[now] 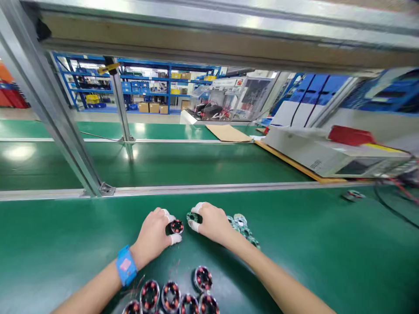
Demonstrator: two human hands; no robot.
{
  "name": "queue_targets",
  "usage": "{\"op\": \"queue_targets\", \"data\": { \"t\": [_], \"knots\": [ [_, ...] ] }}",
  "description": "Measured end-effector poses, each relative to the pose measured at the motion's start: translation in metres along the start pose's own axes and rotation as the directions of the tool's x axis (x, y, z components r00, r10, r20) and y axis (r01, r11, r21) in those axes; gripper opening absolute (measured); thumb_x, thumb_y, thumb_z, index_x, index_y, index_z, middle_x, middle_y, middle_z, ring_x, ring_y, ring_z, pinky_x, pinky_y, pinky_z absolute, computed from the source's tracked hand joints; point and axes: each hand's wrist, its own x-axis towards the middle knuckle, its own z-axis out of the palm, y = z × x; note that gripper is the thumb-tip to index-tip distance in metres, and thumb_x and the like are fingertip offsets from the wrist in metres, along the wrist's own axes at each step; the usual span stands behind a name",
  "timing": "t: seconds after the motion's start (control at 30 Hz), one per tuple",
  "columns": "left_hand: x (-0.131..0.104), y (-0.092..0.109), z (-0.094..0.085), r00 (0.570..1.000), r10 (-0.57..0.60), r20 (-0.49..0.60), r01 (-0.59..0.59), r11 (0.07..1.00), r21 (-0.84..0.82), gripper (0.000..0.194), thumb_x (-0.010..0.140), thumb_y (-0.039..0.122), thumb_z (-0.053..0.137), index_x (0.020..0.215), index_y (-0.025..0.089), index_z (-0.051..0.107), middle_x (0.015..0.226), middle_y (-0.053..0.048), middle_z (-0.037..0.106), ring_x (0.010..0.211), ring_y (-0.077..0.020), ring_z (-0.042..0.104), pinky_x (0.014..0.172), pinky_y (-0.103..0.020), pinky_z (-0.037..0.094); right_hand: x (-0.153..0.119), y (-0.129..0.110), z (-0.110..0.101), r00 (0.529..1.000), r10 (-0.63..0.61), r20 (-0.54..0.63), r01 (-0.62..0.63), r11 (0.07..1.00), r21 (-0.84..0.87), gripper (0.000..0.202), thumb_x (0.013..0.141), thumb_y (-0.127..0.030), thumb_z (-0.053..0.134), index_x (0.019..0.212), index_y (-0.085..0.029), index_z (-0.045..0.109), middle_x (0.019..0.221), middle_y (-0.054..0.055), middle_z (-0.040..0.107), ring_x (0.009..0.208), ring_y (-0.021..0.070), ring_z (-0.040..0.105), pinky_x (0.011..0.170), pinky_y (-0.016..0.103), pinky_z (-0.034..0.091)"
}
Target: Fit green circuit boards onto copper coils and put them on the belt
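L hand has wound stator pinched in fingers, R hand likewise w/ green ring PCB, just R of stator + slightly farther fwd, small gap btwn.

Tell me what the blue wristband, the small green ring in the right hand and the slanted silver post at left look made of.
Blue wristband: matte fabric or rubber perhaps, softly curved with little shine.
Small green ring: maybe circuit board, mottled green; finish too small to tell.
Slanted silver post: probably satin aluminium, grooved with metallic sheen.
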Motion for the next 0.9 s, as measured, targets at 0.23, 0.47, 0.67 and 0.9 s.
{"op": "queue_targets", "data": {
  "t": [0.23, 0.47, 0.67, 0.9],
  "knots": [
    [0.005, -0.012, -0.004, 0.996, -0.043, 0.08, 0.067, 0.946, -0.319, 0.052, 0.061, 0.04, 0.072, 0.107, 0.017, 0.063, 0.101, -0.008, 0.064, 0.095, -0.0249, 0.055, 0.085, -0.035, 0.043, -0.003, 0.0, -0.002, 0.998, -0.04, 0.046, 0.042, 0.998, -0.05, 0.026, 0.076, -0.031, 0.062, 0.098, -0.017, 0.069, 0.098, 0.011, 0.065, 0.095, 0.0288, 0.059, 0.07, 0.032, 0.045],
    [0.019, -0.018, 0.003, 0.99, -0.142, 0.011, 0.121, 0.795, -0.594, 0.024, 0.074, 0.03, 0.05, 0.076, 0.013, 0.067, 0.079, -0.006, 0.069, 0.075, -0.0192, 0.061, 0.071, -0.028, 0.046, 0.002, -0.007, 0.007, 0.996, -0.016, 0.082, -0.034, 0.823, 0.566, 0.018, 0.084, -0.021, 0.049, 0.086, -0.016, 0.067, 0.063, 0.002, 0.061, 0.057, 0.0153, 0.059, 0.052, 0.022, 0.044],
    [0.015, -0.012, 0.007, 0.991, -0.13, -0.034, 0.086, 0.805, -0.587, 0.022, 0.074, 0.03, 0.052, 0.073, 0.014, 0.067, 0.072, -0.004, 0.067, 0.068, -0.0171, 0.059, 0.065, -0.026, 0.045, 0.006, -0.018, 0.028, 0.987, 0.042, 0.158, -0.148, 0.636, 0.757, 0.006, 0.076, -0.015, 0.056, 0.077, -0.014, 0.062, 0.049, -0.003, 0.052, 0.039, 0.01, 0.049, 0.035, 0.016, 0.037],
    [0.011, -0.008, 0.013, 0.983, -0.153, -0.103, 0.074, 0.838, -0.541, 0.018, 0.076, 0.023, 0.047, 0.067, 0.016, 0.062, 0.069, -0.003, 0.064, 0.067, -0.016, 0.057, 0.064, -0.026, 0.042, 0.007, -0.021, 0.034, 0.983, 0.064, 0.17, -0.175, 0.582, 0.794, 0.009, 0.074, -0.01, 0.051, 0.073, -0.015, 0.058, 0.046, -0.005, 0.051, 0.035, 0.0099, 0.049, 0.032, 0.015, 0.039]
  ]
}}
